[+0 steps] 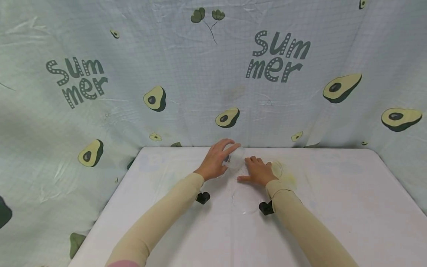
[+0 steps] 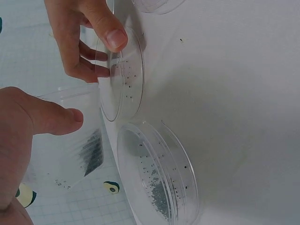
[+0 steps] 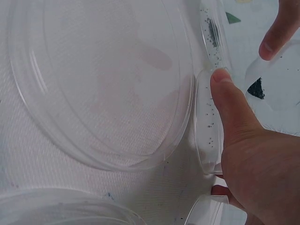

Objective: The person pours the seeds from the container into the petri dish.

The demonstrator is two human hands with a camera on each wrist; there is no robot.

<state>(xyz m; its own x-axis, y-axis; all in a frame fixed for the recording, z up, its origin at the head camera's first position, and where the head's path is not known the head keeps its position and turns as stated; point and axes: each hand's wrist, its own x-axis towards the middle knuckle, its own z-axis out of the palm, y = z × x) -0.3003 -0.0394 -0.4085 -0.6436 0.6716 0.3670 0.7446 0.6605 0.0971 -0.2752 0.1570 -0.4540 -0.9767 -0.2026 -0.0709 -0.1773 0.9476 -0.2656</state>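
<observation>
My left hand (image 1: 215, 162) holds a clear plastic cup (image 2: 70, 150), tilted, with dark granules gathered in one corner. With thumb and fingers on opposite sides, my right hand (image 1: 257, 171) grips a clear petri dish (image 2: 126, 89) standing on the table; dark specks are scattered in it. Close by, under the left hand's side, another petri dish (image 2: 157, 187) contains a heap of dark granules. The cup is above the table, near both dishes. In the right wrist view, the right thumb (image 3: 222, 82) lies along the gripped dish's rim.
A clear round dish (image 1: 246, 200) lies on the white table (image 1: 186, 237) in front of the hands. Another clear dish (image 1: 277, 169) with a yellowish tint is just right of the right hand. A patterned curtain (image 1: 186, 74) hangs behind the table.
</observation>
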